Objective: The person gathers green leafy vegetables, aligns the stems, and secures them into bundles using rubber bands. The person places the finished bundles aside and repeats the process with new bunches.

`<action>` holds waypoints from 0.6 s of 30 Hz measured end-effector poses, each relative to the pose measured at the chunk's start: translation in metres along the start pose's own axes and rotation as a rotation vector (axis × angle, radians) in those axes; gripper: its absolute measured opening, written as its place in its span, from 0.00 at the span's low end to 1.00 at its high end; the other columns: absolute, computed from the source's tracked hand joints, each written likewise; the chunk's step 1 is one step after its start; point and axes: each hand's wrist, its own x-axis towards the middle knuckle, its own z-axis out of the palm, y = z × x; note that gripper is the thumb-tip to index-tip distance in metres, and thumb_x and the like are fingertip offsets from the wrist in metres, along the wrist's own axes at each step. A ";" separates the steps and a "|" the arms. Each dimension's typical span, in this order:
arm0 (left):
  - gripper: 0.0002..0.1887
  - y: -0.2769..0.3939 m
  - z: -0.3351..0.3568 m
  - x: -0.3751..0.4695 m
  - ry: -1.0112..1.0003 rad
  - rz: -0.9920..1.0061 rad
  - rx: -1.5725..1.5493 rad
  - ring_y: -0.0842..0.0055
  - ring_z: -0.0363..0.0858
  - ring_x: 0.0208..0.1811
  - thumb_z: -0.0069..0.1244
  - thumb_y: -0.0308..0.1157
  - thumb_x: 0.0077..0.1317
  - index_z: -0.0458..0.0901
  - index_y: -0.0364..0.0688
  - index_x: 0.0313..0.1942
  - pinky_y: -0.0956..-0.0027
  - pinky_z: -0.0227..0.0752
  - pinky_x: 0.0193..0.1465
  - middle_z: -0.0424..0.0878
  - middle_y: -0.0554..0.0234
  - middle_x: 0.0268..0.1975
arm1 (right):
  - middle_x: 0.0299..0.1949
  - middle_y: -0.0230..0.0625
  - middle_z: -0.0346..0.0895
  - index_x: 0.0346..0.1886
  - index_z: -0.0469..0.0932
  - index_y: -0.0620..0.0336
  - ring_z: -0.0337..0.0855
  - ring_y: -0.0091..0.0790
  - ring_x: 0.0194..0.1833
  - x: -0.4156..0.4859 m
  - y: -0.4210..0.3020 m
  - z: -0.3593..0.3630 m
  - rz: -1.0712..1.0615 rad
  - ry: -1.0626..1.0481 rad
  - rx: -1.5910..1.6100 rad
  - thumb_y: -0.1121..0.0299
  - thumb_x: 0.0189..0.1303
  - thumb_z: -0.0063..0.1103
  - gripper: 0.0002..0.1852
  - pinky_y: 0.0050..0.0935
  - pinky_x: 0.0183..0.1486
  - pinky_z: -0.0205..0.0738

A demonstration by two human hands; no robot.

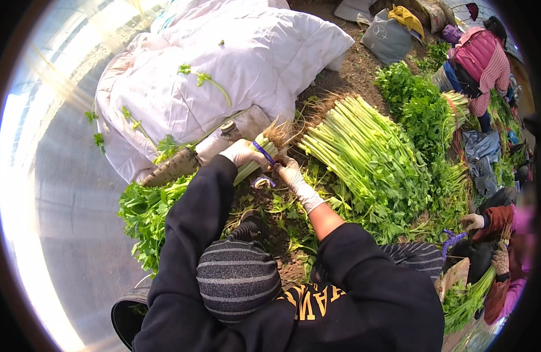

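Observation:
A bundle of celery [248, 170] lies before me with its roots toward the upper right and its leaves toward the lower left, partly hidden by my left sleeve. A purple tie [264, 152] runs around the stalks close to the roots. My left hand [243, 155], in a thin pale glove, grips the bundle beside the tie. My right hand [292, 172], gloved alike, pinches the tie at the bundle's near right side. Just below the bundle, a small roll with purple edges [263, 181] rests on the ground. To the right lies a large pile of celery [363, 149], roots upward.
A white quilt [217, 57] covers the upper left. A black bucket [130, 308] stands at lower left. A grey bag [388, 37] sits at the top right. One co-worker [477, 61] bends over celery; another person's gloved hand [501, 259] holds celery at lower right.

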 end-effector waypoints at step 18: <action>0.15 -0.015 -0.009 0.013 -0.053 0.029 -0.018 0.79 0.80 0.34 0.63 0.34 0.45 0.86 0.37 0.34 0.73 0.73 0.42 0.85 0.66 0.32 | 0.41 0.33 0.83 0.49 0.77 0.61 0.82 0.24 0.43 0.023 0.054 -0.031 0.106 -0.091 0.164 0.67 0.54 0.66 0.19 0.24 0.41 0.74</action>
